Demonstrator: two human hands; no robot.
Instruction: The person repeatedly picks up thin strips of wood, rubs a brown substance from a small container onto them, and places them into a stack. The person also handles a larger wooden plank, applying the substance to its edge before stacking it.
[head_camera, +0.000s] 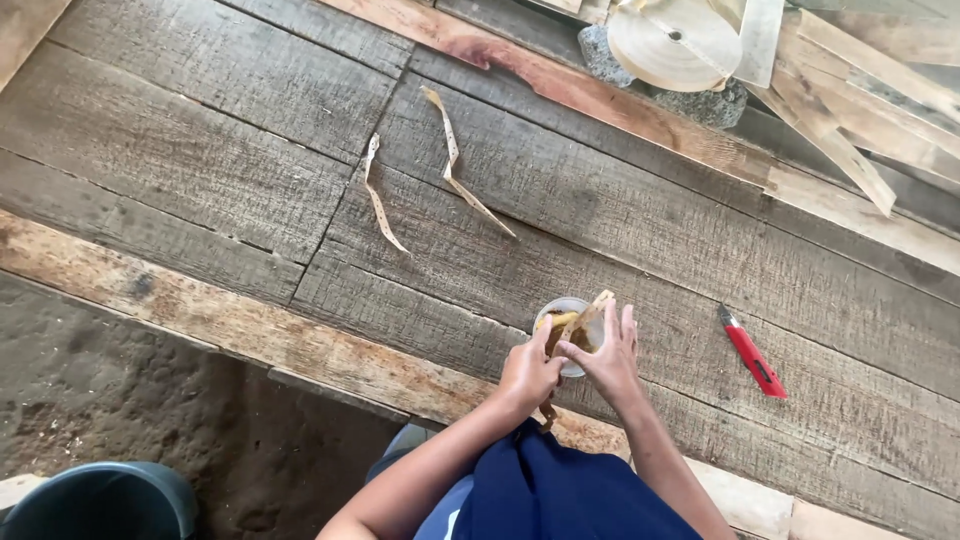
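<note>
1. Head view, lower centre of the frame: the left hand (528, 372) wraps the near side of a small glass jar (566, 322) that holds a yellowish-brown paste, probably glue, and steadies it on the plank tabletop (650, 230).
2. The right hand (610, 358) pinches a pale veneer strip (590, 315) between thumb and fingers; the strip's end leans across the jar mouth, touching the paste.
3. To do this well, I judge the left grip should hold the jar firm and upright while the right draws the strip evenly through the paste, coating one face without drips onto the planks or the dark blue lap (560, 495) just below.
4. Relative to the grips: the jar sits between both hands, against the left palm; the strip rises up and right out of the right fingertips, above the jar rim.
5. Above, centre-left: two curled strip offcuts (455, 165) lie well apart from the hands.
6. Right: a red utility knife (752, 352) lies untouched near the right hand.
7. Top right: a roll of veneer banding (675, 42) rests on a grey stone among wood laths.
8. Lower left: a dark bucket (105, 500) stands on the dirt floor.
</note>
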